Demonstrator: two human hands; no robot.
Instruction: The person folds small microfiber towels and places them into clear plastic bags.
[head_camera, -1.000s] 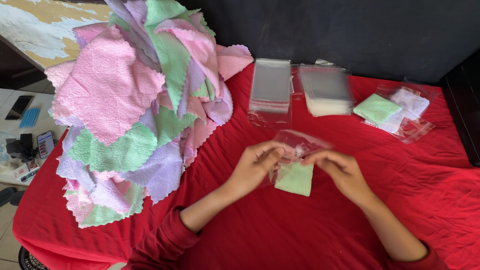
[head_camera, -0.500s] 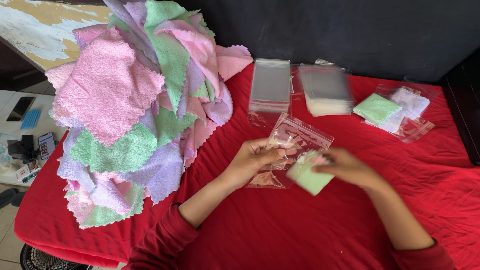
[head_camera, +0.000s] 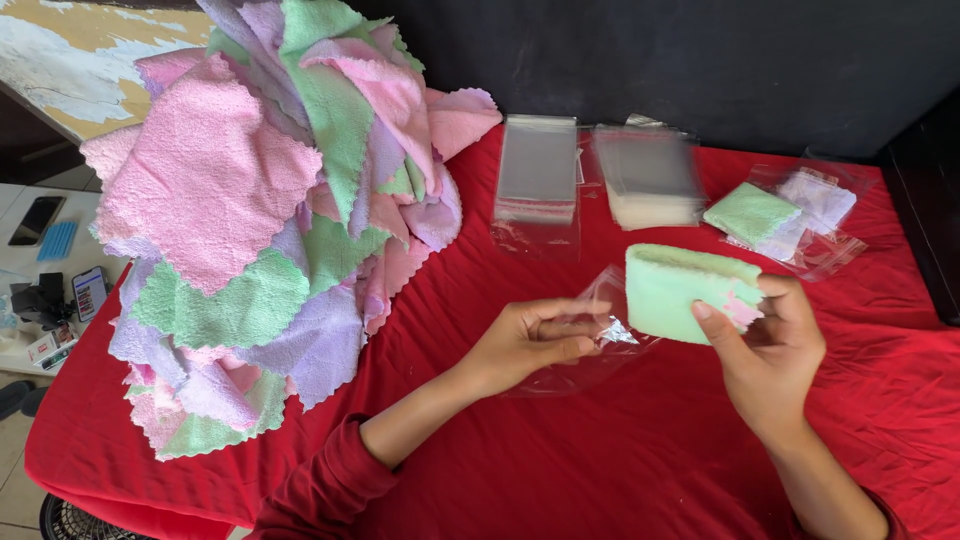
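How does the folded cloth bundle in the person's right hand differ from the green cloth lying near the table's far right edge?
The folded cloth bundle is bare and held in the air by the right hand; the far green cloth lies on the red table, sealed in a clear bag. The held bundle shows a pink layer; the far one shows only green. Both are folded, fuzzy and pale green.

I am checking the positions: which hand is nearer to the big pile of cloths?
Left. The left hand pinches a clear bag just right of the pile of cloths. The right hand, holding a folded green cloth, is farther right.
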